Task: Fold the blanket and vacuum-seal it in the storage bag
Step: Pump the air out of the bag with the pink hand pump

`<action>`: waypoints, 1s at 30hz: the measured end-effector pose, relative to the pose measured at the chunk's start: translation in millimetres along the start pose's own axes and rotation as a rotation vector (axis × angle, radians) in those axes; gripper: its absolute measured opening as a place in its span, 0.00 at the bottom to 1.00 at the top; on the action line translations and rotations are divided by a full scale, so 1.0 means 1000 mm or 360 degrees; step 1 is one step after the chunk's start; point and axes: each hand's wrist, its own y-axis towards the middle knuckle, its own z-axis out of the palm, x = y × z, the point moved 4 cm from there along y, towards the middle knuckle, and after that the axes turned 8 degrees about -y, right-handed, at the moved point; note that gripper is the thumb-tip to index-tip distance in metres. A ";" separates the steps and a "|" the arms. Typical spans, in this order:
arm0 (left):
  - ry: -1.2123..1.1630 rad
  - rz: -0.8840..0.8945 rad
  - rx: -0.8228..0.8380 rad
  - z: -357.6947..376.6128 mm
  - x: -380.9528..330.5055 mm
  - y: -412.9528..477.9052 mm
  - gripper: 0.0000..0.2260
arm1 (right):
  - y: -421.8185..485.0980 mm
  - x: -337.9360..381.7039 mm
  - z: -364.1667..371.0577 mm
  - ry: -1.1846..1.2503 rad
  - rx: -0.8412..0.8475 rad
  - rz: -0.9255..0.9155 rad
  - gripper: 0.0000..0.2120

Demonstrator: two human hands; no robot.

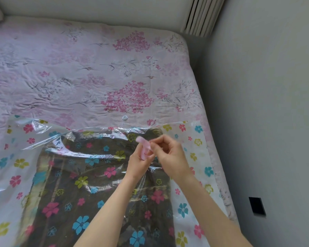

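Note:
A clear storage bag [18,157] printed with coloured flowers lies flat on the bed, with the folded dark brown blanket [100,189] inside it. A round white valve [124,118] sits on the bag's far part. Above the bag's upper right area, my left hand [138,162] grips a small pink plastic piece [144,148], blurred. My right hand [168,150] pinches the top of the same pink piece with curled fingers.
The bed [78,68] has a pink floral cover and fills the left and middle. A grey wall [266,104] runs along the bed's right edge, with a black socket plate [256,206] low on it. A radiator [202,15] stands at the far right corner.

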 end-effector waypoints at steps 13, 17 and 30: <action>-0.0027 0.0131 0.0029 -0.002 -0.003 0.002 0.25 | -0.011 0.040 -0.010 0.0172 0.0055 -0.0182 0.03; 0.0027 0.0089 0.0026 -0.007 0.008 0.006 0.15 | 0.011 -0.026 0.011 -0.0192 0.0051 0.0159 0.03; -0.0017 0.0099 0.0049 -0.003 0.008 0.003 0.23 | -0.015 0.016 0.006 0.0191 -0.0120 -0.0061 0.14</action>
